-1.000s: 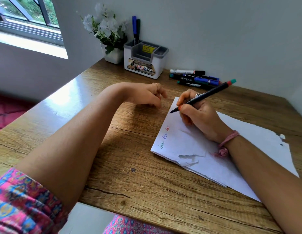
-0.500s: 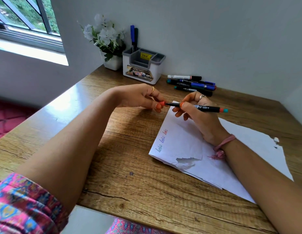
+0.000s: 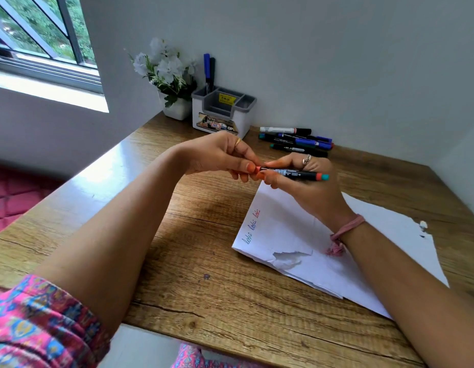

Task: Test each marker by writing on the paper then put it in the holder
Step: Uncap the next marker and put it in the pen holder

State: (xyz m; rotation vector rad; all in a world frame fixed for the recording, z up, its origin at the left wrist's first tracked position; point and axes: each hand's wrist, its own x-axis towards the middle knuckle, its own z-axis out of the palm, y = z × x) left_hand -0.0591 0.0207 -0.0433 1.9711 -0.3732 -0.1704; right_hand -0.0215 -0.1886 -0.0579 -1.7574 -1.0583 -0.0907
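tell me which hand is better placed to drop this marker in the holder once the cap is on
Left, probably. The left hand pinches the marker's red cap end and is nearer the holder. The right hand grips the barrel further from it, over the paper.

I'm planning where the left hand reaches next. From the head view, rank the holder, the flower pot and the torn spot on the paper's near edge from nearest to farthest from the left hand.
1. Holder: just beyond the left hand, against the wall.
2. Flower pot: further back, left of the holder, in the corner.
3. Torn spot: on the paper, toward the person.
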